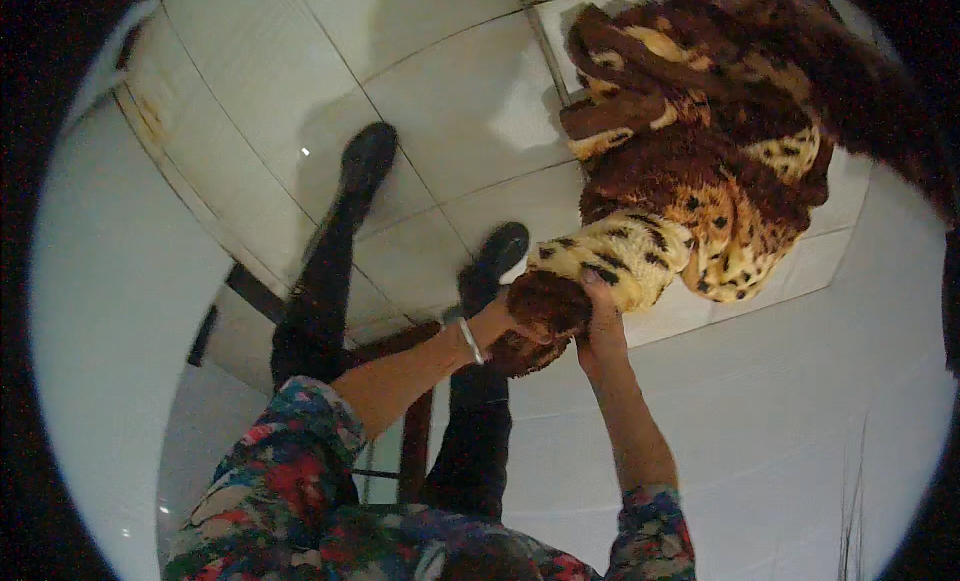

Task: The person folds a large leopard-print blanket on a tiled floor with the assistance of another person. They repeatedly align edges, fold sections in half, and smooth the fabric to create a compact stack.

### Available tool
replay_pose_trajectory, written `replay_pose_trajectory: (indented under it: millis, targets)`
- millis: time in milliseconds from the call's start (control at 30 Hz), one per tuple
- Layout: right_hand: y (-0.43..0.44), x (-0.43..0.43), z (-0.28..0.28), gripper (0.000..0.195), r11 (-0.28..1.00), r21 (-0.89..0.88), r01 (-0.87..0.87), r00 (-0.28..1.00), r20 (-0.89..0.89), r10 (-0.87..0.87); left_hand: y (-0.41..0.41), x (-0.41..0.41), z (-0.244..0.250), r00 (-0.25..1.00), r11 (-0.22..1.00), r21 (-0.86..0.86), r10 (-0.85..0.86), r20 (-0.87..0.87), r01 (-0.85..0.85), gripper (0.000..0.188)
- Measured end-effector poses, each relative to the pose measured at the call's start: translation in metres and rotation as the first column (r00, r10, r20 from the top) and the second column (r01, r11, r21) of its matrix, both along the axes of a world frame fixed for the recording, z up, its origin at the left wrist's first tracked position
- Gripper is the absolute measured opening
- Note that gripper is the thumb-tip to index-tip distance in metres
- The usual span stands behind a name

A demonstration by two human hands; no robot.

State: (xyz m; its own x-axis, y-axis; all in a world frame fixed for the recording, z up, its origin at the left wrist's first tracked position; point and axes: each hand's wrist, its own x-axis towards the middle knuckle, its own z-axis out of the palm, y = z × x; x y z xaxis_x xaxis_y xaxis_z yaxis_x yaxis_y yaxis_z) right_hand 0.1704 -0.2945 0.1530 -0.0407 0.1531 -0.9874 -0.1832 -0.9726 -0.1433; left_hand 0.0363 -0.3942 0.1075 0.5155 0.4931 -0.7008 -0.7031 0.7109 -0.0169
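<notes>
A plush blanket (675, 168) in dark brown, tan and cream with black spots lies in folds at the upper right, stretching down towards me. Both of my hands are at its near end, where a cream spotted part meets a dark brown edge. My left hand (514, 326), with a pale bangle at the wrist, grips the brown edge from the left, its fingers partly hidden by the pile. My right hand (601, 318) holds the same end from the right, with the thumb on top of the spotted part.
Large pale floor tiles (450, 146) lie under the blanket and my feet in dark shoes. A white wall (750, 431) runs along the right, and a pale surface (97, 303) curves along the left. Part of a dark wooden frame (415, 446) shows between my legs.
</notes>
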Motion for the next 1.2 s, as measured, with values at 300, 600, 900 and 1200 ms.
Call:
replay_pose_trajectory:
  millis: [300,600,900,1200]
  targets:
    - [0.056,-0.060,-0.011,0.057,0.508,-0.439,-0.742,0.553,0.028,0.832,-0.012,0.080,0.029,-0.007,0.259,-0.689,0.934,0.358,-0.676,0.059]
    - [0.061,-0.088,-0.031,0.059,0.263,-0.631,-0.730,0.501,-0.233,0.833,0.022,0.100,0.062,-0.251,-0.216,-0.773,0.965,-0.076,-0.596,0.044]
    - [0.213,-0.146,-0.064,0.058,-0.828,0.175,-0.533,-0.840,-0.223,0.494,0.047,0.072,0.065,-0.407,-0.457,-0.720,0.876,-0.260,-0.522,0.043]
    - [0.496,-0.192,-0.104,0.054,-0.929,0.348,-0.123,-0.981,0.096,0.166,0.052,0.073,0.057,-0.380,-0.477,-0.684,0.874,-0.303,-0.551,0.045]
